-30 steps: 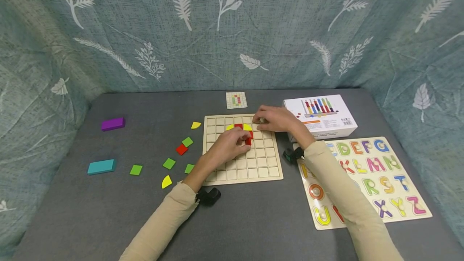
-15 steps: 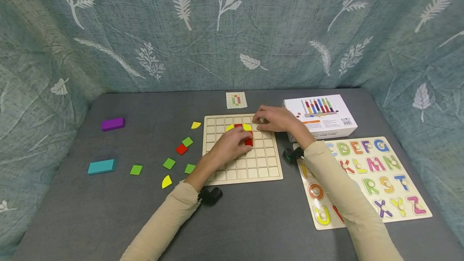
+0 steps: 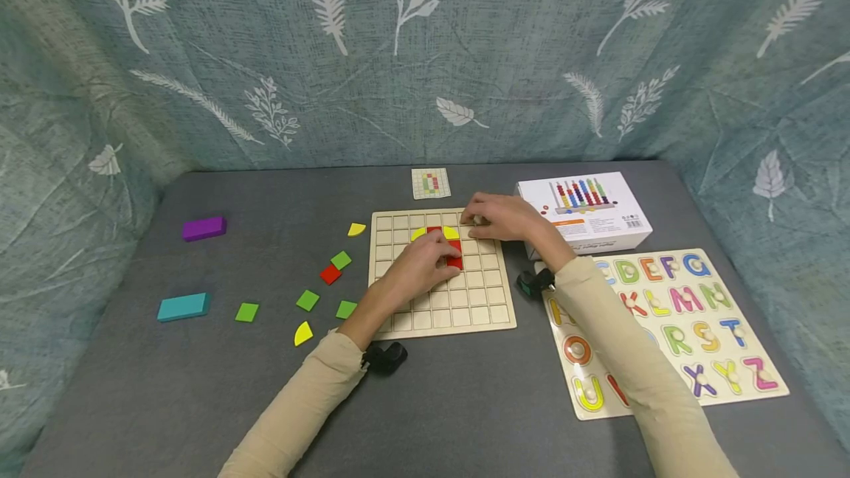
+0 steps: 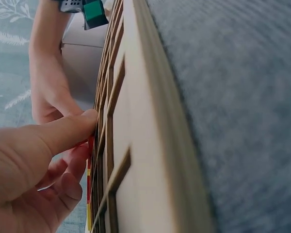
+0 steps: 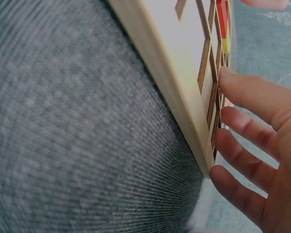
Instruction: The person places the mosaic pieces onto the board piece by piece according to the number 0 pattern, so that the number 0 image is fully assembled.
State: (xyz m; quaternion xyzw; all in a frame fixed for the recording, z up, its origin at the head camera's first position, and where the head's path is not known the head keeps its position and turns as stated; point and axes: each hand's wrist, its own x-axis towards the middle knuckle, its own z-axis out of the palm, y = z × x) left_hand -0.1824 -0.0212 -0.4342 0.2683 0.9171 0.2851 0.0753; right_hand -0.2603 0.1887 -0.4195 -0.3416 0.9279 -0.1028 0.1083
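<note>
On the wooden grid board (image 3: 488,321), my left hand (image 3: 420,269) has its thumb and curled fingers at the near and far sides of a red square tile (image 3: 454,263). In the left wrist view the thumb (image 4: 72,130) touches the board close to the red edge. Just behind lies another red square (image 3: 455,246). A red square (image 3: 434,229) in the back row sits between two yellow quarter-circle tiles (image 3: 451,232), all partly covered by the hand. My right hand (image 3: 502,217) rests its fingertips, loosely bent, on the board's back right corner, holding nothing.
Left of the board lie several green squares (image 3: 308,300), a red square (image 3: 330,274) and two yellow quarter circles (image 3: 303,333). Farther left are purple (image 3: 204,229) and teal (image 3: 183,307) blocks. A pattern card (image 3: 430,184) lies behind; a white box (image 3: 584,212) and alphabet board (image 3: 717,389) stand right.
The red tile at my left fingers has shifted slightly and now lies in line with the red square behind it. My right hand stays in place.
</note>
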